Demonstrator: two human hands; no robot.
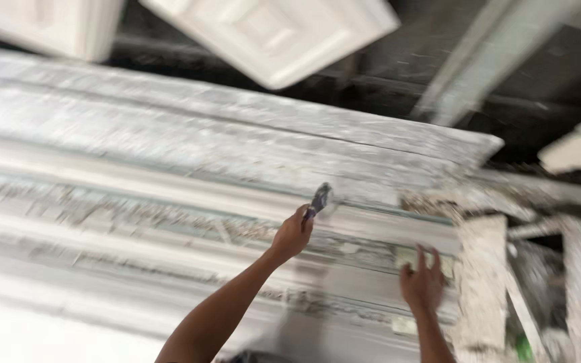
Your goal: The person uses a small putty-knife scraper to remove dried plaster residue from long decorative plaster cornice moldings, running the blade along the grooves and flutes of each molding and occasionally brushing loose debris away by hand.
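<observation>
— What is the left hand doing?
— Its fingers are closed round the handle of a small dark tool, perhaps a scraper; blur hides its shape. The tool's head touches the long white plaster moulding lying across the counter.
— And the right hand?
— It lies flat on the moulding's near edge, fingers spread, gripping nothing. White panels lean behind.
</observation>
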